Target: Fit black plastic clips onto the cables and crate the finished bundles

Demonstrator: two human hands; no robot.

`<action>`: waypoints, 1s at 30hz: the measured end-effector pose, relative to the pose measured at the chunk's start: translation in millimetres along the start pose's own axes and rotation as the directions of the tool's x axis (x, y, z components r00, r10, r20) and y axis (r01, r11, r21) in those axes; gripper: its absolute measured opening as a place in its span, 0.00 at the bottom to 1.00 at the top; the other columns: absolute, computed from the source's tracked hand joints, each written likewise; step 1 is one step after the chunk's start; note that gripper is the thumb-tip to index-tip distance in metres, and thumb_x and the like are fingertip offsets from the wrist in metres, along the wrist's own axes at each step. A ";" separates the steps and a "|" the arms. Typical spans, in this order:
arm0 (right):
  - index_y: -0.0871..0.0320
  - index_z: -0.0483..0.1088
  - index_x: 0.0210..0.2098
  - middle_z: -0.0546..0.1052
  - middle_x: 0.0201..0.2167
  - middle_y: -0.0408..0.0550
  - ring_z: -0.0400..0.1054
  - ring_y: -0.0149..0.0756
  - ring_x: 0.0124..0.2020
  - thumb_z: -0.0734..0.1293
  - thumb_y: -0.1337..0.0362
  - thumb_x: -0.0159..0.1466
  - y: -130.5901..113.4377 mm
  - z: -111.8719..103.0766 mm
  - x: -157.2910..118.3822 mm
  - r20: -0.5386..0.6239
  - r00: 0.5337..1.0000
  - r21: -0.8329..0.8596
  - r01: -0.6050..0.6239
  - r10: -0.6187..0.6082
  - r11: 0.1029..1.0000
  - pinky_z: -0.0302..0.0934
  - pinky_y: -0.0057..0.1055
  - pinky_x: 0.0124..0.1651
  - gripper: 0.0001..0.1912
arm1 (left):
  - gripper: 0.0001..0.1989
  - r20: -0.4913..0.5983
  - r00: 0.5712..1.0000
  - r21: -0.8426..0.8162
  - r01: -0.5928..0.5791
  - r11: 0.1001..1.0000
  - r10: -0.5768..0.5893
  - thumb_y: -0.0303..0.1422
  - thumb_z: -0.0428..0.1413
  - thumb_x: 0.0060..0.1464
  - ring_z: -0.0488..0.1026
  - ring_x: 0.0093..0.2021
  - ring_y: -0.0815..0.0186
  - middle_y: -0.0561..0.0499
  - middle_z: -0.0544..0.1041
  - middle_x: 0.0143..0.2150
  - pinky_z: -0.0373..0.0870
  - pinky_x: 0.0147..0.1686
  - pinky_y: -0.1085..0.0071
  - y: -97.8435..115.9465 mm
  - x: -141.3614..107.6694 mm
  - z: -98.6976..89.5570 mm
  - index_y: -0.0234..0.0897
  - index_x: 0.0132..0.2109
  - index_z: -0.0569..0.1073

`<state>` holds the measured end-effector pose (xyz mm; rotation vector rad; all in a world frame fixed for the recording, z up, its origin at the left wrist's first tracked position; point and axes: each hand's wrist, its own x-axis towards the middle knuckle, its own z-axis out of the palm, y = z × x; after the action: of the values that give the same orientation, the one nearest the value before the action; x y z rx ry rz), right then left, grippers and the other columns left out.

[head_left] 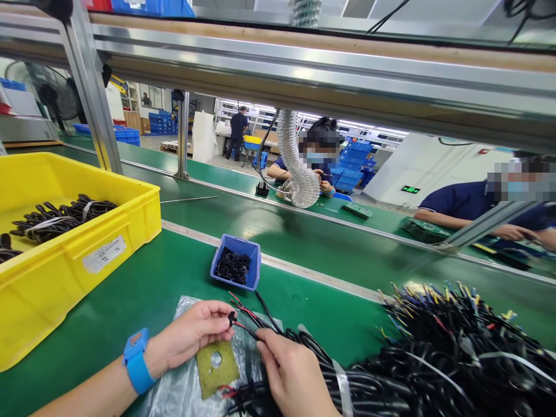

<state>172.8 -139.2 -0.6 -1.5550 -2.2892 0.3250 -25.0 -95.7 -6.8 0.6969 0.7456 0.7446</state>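
My left hand (197, 330), with a blue strap on its wrist, pinches a small black plastic connector (231, 318) between thumb and fingertips. Just to its right, my right hand (292, 370) grips a black cable (252, 333) close to its stripped end. Thin red wire runs from that cable up to the connector. Below my left hand a yellowish square plate with a round hole (217, 370) lies on a clear plastic bag (169, 379). More black cables with red wire ends lie under and beside my right hand.
A small blue bin (236, 263) of black parts stands ahead. At left is a yellow crate (130, 226) with bundled cables. A large cable pile (434, 353) fills the right. Metal framing (304, 63) spans overhead; a flexible duct (299, 174) and two co-workers are across the bench.
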 end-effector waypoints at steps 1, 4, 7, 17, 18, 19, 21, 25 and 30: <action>0.56 0.68 0.37 0.77 0.27 0.46 0.71 0.35 0.27 0.52 0.69 0.64 -0.4 -0.6 0.1 0.002 1.000 -0.002 -0.002 0.002 1.000 0.54 0.26 0.28 0.14 | 0.20 0.004 1.000 0.010 -0.002 1.000 0.002 0.33 0.66 0.37 0.70 0.32 0.71 0.52 0.73 0.30 0.64 0.39 0.73 -0.5 0.5 -0.4 0.31 0.38 0.71; 0.56 0.68 0.36 0.76 0.26 0.45 0.71 0.35 0.27 0.52 0.68 0.64 -1.6 -1.5 -0.2 0.013 1.000 -0.004 -0.002 0.002 1.000 0.54 0.26 0.28 0.14 | 0.17 0.042 0.997 0.105 -0.076 0.992 0.072 0.34 0.65 0.39 0.69 0.30 0.71 0.53 0.72 0.28 0.64 0.35 0.73 -6.0 4.8 -2.8 0.32 0.37 0.71; 0.56 0.68 0.35 0.76 0.27 0.45 0.71 0.34 0.28 0.53 0.68 0.63 -2.0 0.0 -1.7 0.023 1.000 0.022 0.017 -0.018 1.000 0.55 0.25 0.30 0.13 | 0.14 0.056 0.980 0.319 -0.196 0.927 0.189 0.31 0.64 0.37 0.68 0.30 0.70 0.53 0.73 0.29 0.63 0.33 0.73 -15.5 10.2 -3.8 0.32 0.34 0.72; 0.56 0.69 0.26 0.73 0.21 0.40 0.65 0.29 0.22 0.57 0.69 0.60 -7.4 -11.6 0.8 0.129 0.991 0.157 -0.001 -0.019 0.988 0.50 0.23 0.26 0.11 | 0.05 0.125 0.889 0.748 -0.376 0.547 0.441 0.23 0.61 0.40 0.70 0.32 0.67 0.53 0.75 0.28 0.64 0.36 0.74 -26.7 -2.2 16.7 0.36 0.27 0.76; 0.57 0.69 0.25 0.72 0.20 0.39 0.64 0.29 0.22 0.58 0.69 0.60 -8.6 -13.5 1.8 0.149 0.989 0.161 -0.016 -0.009 0.987 0.49 0.23 0.26 0.11 | 0.05 0.148 0.880 0.750 -0.397 0.529 0.450 0.22 0.61 0.40 0.71 0.32 0.68 0.53 0.75 0.28 0.64 0.36 0.74 -27.7 -3.0 18.7 0.36 0.27 0.76; 0.57 0.68 0.23 0.71 0.19 0.39 0.63 0.29 0.21 0.58 0.70 0.59 -9.6 -14.8 2.6 0.164 0.986 0.162 -0.030 0.003 0.986 0.49 0.22 0.25 0.11 | 0.05 0.166 0.872 0.751 -0.415 0.514 0.461 0.22 0.61 0.41 0.71 0.33 0.68 0.53 0.75 0.28 0.64 0.36 0.75 -28.9 -3.3 20.4 0.36 0.27 0.76; 0.57 0.67 0.22 0.70 0.17 0.38 0.63 0.28 0.21 0.59 0.70 0.59 -10.5 -15.1 2.9 0.180 0.983 0.153 -0.050 0.022 0.987 0.49 0.22 0.25 0.11 | 0.06 0.174 0.864 0.752 -0.427 0.502 0.473 0.22 0.61 0.41 0.71 0.33 0.67 0.53 0.76 0.29 0.65 0.37 0.75 -30.6 -2.2 22.2 0.36 0.27 0.76; 0.56 0.68 0.27 0.74 0.22 0.41 0.67 0.31 0.24 0.57 0.69 0.62 -5.9 -8.3 -1.3 0.129 0.991 -0.065 0.025 -0.017 0.998 0.49 0.24 0.26 0.11 | 0.05 0.084 0.898 0.757 -0.339 0.558 0.431 0.23 0.61 0.40 0.71 0.32 0.67 0.53 0.77 0.29 0.65 0.36 0.74 -29.8 4.5 19.7 0.37 0.28 0.77; 0.55 0.67 0.26 0.72 0.20 0.42 0.67 0.34 0.23 0.57 0.70 0.61 1.1 -0.9 -7.1 0.065 0.990 -0.298 0.136 -0.122 0.945 0.46 0.28 0.26 0.11 | 0.05 0.020 0.928 0.749 -0.260 0.609 0.371 0.24 0.61 0.38 0.71 0.32 0.66 0.52 0.78 0.29 0.65 0.35 0.73 -27.8 9.3 15.3 0.35 0.28 0.77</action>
<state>176.5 -145.4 -1.3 -1.5347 -2.5578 -0.0281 1.2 -107.9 -22.9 1.5834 1.0876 0.8080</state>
